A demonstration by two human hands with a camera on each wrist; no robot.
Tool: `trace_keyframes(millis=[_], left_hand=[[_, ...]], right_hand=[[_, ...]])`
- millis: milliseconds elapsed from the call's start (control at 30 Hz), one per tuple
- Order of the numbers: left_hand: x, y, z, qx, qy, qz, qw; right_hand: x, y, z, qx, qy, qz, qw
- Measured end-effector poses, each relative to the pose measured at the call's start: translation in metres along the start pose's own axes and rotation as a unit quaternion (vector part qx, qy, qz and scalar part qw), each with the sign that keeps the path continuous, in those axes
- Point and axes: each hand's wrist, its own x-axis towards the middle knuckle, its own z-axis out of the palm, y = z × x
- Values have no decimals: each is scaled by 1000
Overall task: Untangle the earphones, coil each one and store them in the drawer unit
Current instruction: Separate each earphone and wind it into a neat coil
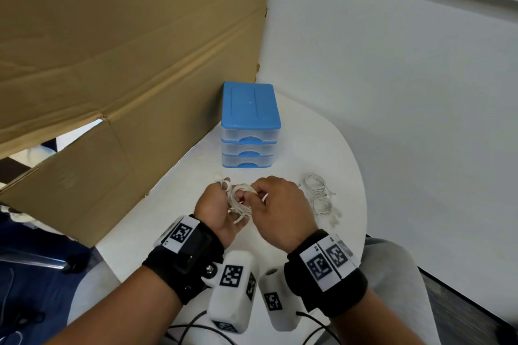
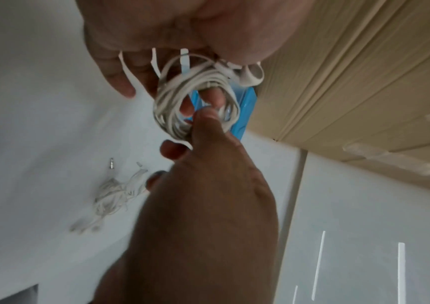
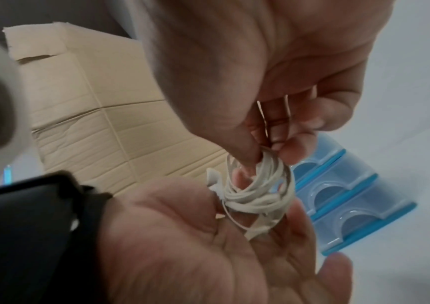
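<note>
Nearest the head camera, two wrists in black bands with printed markers reach over the white table (image 1: 344,154). Just beyond them the left hand (image 1: 215,209) lies palm up, its fingers curled through a white earphone coil (image 1: 241,200); an earbud (image 1: 225,184) sticks out past the fingertips at the far left of the coil. From the right, the right hand (image 1: 280,210) meets it, thumb and forefinger pinching a strand of the same coil, the other fingers bent. Right of the hands, near the table's right edge, two more coiled earphones (image 1: 319,197) lie on the table, one just nearer than the other. Farther back stands the drawer unit (image 1: 250,126), blue-topped, its three clear drawers closed. Brown cardboard (image 1: 117,59) rises along the left, and a white wall (image 1: 406,64) lies behind.
</note>
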Motion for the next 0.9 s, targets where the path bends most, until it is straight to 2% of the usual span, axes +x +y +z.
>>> trace_keyframes(millis=[167,300,367,467,633,800,900], left_hand=[[0,-9,2,42,-23,6,999],[1,-18,3,28,-11,21,999],[3,-18,0,0,-22,-10,1000],[2,-11,-2,-11,-78,-72,994],[5,-1,-3,33,-117,-123,985],[11,-3,-1,-25,-122,-133,983],[10,-13,-1,16,-77,-146,986]], right_hand=[[3,19,-5,79,-9,44,996],[4,21,-16,114,-3,50,992],[5,19,-25,111,12,46,993],[7,18,-40,103,19,33,994],[4,15,-62,99,27,12,995],[1,10,-79,84,48,-26,995],[1,8,-81,81,55,-32,995]])
